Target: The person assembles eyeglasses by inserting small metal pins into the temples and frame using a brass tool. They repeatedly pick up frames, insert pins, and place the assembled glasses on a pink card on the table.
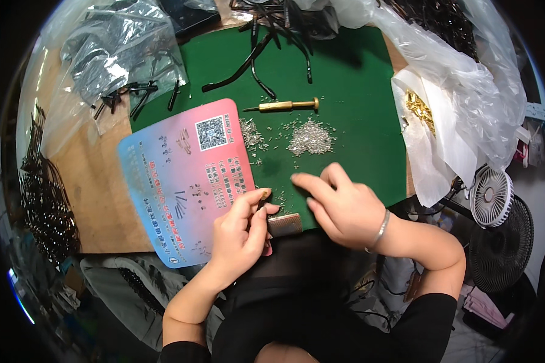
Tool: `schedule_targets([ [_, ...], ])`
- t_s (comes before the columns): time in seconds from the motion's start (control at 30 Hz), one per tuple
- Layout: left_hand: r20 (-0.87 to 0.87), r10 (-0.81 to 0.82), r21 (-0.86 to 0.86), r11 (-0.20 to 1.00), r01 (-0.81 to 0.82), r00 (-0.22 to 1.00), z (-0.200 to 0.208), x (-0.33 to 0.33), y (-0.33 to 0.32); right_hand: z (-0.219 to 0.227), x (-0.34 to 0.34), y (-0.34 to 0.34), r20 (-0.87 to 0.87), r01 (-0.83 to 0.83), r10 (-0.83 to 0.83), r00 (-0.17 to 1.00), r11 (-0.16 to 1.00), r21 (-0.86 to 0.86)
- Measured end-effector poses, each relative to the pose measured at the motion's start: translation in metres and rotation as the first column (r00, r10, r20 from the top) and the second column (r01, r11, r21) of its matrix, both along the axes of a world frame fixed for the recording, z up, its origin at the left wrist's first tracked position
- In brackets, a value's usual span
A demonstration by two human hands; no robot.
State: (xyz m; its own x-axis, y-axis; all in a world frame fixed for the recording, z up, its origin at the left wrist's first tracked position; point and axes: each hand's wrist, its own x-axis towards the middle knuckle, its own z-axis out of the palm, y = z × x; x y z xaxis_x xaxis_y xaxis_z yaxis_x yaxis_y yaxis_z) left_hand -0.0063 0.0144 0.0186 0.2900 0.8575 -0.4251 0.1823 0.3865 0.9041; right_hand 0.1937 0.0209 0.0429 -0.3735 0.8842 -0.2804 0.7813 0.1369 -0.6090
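At the near edge of the green mat (369, 85), the person's left hand (237, 235) has thumb and forefinger pinched on a small dark piece (261, 203), its details hidden by the fingers. Just beside it, at that same edge, lies a brownish metal block (284, 225). The right hand (344, 212) has its fingers parted, the forefinger reaching forward over the mat; I see nothing gripped there.

By my reckoning the work is midway on one piece, with plenty left: the big heap of tiny silver screws (310, 138) near the mat's middle, and a smaller heap (252, 134) by the card, are hardly used up. I can't pick out a finished pile.

The pink-and-blue card (194, 172), lapping the mat's left edge, carries a square code, part pictures and lines of print, upside down to the worker. Beyond the heaps rests a brass screwdriver (278, 106), unheld. Gold-coloured parts (419, 109) sit on white paper at the mat's right edge, and dark curved rods (239, 74) lie toward the far edge.
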Motion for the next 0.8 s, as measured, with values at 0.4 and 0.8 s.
schedule_targets([
  [0.4,-0.303,0.136,0.531,0.846,0.048,0.943,-0.018,0.012,-0.009,0.004,-0.021,-0.005,-0.179,-0.08,0.046,0.983,0.979,-0.187],
  [0.8,-0.342,0.178,0.602,0.796,0.07,0.923,-0.022,0.012,-0.01,0.007,-0.019,0.024,-0.381,-0.088,-0.328,0.864,0.647,-0.758],
])
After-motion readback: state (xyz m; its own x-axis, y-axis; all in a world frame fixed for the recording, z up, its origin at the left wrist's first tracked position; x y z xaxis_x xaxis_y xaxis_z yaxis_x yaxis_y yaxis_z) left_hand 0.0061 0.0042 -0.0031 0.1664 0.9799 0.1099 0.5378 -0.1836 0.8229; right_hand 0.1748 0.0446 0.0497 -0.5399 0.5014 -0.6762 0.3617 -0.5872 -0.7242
